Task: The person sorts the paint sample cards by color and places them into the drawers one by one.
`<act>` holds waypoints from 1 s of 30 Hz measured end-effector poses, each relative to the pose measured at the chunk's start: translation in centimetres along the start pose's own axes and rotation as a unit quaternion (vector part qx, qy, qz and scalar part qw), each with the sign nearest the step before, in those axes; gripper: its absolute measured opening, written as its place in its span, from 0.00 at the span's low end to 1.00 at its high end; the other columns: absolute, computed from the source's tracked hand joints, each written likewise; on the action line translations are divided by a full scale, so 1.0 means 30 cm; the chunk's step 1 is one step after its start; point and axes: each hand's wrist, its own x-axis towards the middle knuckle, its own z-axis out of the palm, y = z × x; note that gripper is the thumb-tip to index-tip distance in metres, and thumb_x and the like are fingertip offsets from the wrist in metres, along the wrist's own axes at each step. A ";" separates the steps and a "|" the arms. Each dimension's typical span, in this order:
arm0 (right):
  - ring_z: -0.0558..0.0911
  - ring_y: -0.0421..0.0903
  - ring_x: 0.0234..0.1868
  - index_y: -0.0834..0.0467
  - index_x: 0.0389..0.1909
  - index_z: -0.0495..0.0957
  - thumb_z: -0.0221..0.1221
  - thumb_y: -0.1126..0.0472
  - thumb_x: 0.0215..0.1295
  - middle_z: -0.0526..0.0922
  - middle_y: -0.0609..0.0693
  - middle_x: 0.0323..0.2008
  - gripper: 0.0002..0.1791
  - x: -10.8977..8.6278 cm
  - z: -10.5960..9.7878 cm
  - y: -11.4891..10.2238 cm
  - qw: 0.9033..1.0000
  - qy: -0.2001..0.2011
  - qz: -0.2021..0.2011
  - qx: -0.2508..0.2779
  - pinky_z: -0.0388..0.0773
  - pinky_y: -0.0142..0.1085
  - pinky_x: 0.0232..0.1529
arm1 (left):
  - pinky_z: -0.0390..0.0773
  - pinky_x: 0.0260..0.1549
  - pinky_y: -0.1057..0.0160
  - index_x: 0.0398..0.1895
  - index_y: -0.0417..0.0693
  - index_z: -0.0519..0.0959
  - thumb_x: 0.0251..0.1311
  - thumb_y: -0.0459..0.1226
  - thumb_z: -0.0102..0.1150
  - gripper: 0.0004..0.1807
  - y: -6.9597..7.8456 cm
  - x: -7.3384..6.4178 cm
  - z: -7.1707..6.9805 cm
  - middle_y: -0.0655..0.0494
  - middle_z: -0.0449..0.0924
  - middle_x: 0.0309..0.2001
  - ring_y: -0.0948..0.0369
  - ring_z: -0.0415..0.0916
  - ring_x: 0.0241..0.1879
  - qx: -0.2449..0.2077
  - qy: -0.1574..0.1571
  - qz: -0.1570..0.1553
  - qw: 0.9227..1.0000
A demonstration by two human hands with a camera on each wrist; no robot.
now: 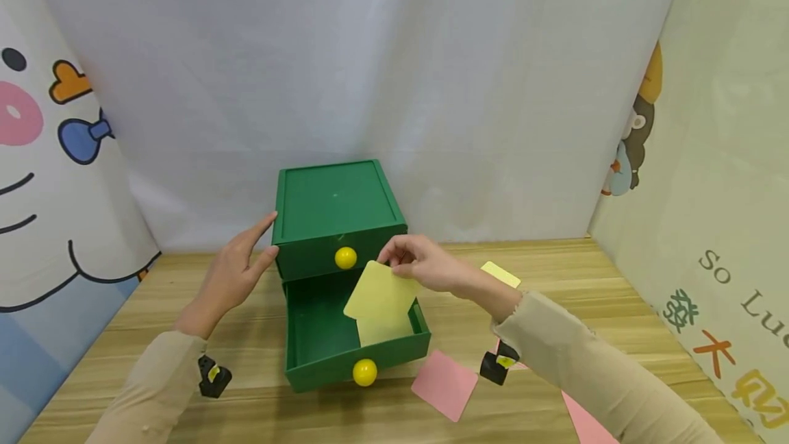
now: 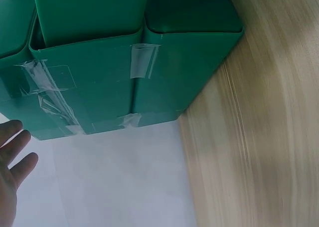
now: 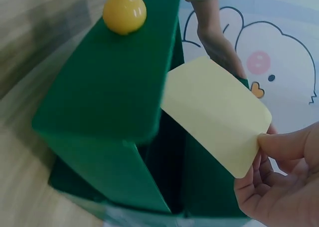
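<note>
A green drawer cabinet (image 1: 335,204) stands on the table, its lower drawer (image 1: 357,363) pulled out and its upper drawer (image 1: 308,262) closed. My right hand (image 1: 425,266) pinches a yellow card (image 1: 377,290) by one corner, thumb against fingers, tilted over the open drawer. In the right wrist view the held card (image 3: 219,112) slants beside the drawer's front panel. Below it, another yellow card (image 1: 385,333) shows inside the drawer. My left hand (image 1: 231,276) has its fingers extended, the tips at the cabinet's left side; the left wrist view shows its fingers (image 2: 22,167) near the green casing.
Pink cards (image 1: 445,386) lie on the wooden table right of the drawer, one partly under my right forearm. A yellow card (image 1: 501,274) lies behind that forearm. Round yellow knobs (image 1: 365,372) stick out from the drawer fronts. A white curtain (image 1: 493,101) hangs behind.
</note>
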 end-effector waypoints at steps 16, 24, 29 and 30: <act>0.67 0.41 0.27 0.68 0.40 0.74 0.48 0.78 0.61 0.70 0.50 0.27 0.10 0.090 0.192 0.072 0.998 -0.052 0.021 0.029 0.65 0.26 0.28 | 0.64 0.52 0.40 0.69 0.49 0.55 0.65 0.42 0.48 0.30 0.001 0.000 0.000 0.36 0.63 0.61 0.41 0.62 0.58 -0.001 0.001 0.000 1.000; 0.67 0.41 0.27 0.66 0.39 0.77 0.50 0.77 0.60 0.72 0.48 0.26 0.10 0.115 0.221 0.091 0.999 -0.034 0.022 -0.016 0.65 0.25 0.27 | 0.64 0.52 0.40 0.69 0.48 0.55 0.65 0.41 0.48 0.30 0.000 0.000 -0.001 0.37 0.63 0.61 0.41 0.63 0.58 -0.003 0.000 0.001 1.000; 0.68 0.40 0.27 0.65 0.39 0.79 0.49 0.78 0.59 0.74 0.49 0.28 0.13 0.123 0.225 0.096 0.999 -0.032 0.014 -0.034 0.66 0.25 0.27 | 0.64 0.52 0.40 0.69 0.48 0.56 0.65 0.41 0.48 0.30 0.000 0.000 -0.002 0.37 0.63 0.61 0.41 0.63 0.58 -0.001 0.000 0.002 1.000; 0.69 0.40 0.27 0.65 0.39 0.79 0.49 0.78 0.59 0.75 0.50 0.28 0.13 0.122 0.224 0.097 0.999 -0.033 0.012 -0.036 0.66 0.25 0.27 | 0.64 0.52 0.40 0.69 0.48 0.56 0.65 0.41 0.48 0.30 0.000 0.000 -0.002 0.37 0.63 0.61 0.41 0.63 0.58 -0.001 -0.001 0.001 1.000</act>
